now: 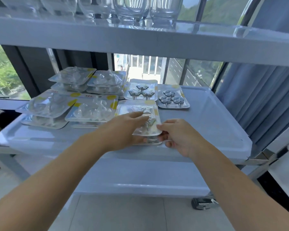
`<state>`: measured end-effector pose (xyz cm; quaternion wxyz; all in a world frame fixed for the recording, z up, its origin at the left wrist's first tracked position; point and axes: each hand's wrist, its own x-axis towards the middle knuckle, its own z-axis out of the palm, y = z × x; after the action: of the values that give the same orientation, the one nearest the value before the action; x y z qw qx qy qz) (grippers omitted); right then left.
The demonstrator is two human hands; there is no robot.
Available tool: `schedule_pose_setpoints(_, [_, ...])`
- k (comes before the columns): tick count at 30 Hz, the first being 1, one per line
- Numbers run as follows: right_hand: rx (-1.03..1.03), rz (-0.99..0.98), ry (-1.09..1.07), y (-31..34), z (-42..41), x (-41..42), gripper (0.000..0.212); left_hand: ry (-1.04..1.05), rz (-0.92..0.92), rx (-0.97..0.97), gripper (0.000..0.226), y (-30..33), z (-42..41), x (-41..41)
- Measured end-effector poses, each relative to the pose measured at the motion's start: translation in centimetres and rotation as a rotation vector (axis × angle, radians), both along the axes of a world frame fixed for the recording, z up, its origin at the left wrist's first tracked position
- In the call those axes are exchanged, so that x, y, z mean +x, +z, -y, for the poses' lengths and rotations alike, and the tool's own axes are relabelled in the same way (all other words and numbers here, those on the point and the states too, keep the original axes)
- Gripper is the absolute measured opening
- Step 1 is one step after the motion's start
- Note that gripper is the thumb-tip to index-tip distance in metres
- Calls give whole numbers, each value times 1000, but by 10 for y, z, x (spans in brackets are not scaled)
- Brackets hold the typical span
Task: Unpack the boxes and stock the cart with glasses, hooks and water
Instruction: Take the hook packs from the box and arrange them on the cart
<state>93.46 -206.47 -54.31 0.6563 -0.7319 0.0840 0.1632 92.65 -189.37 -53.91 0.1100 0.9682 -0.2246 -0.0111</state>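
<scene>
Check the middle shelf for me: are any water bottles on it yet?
No, the middle shelf holds only blister packs of hooks, and both the left hand and right hand are on another hook pack.

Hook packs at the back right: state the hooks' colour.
Dark grey hooks on pale cards, head view.

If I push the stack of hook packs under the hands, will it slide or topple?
The stack of hook packs probably slides easily: glossy plastic blisters on a smooth cart shelf. The top pack may skid off, since it already sits askew. It likely feels light and slightly bendy.
</scene>
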Motion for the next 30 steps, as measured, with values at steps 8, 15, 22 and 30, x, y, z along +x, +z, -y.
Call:
schedule_pose_setpoints(8, [229, 65, -166, 22, 1, 20, 12, -22, 135, 82, 64, 32, 5, 20])
schedule_pose_setpoints(15, [125, 107, -275, 24, -18, 103, 23, 56, 11, 59, 48, 26, 7, 102])
schedule_pose_setpoints(22, [23, 77, -325, 16, -32, 160, 26, 162, 23, 200, 58, 25, 3, 142])
schedule_pose_setpoints(30, [-334, 270, -364, -9, -39, 180, 33, 193, 39, 282, 60, 14, 9, 146])
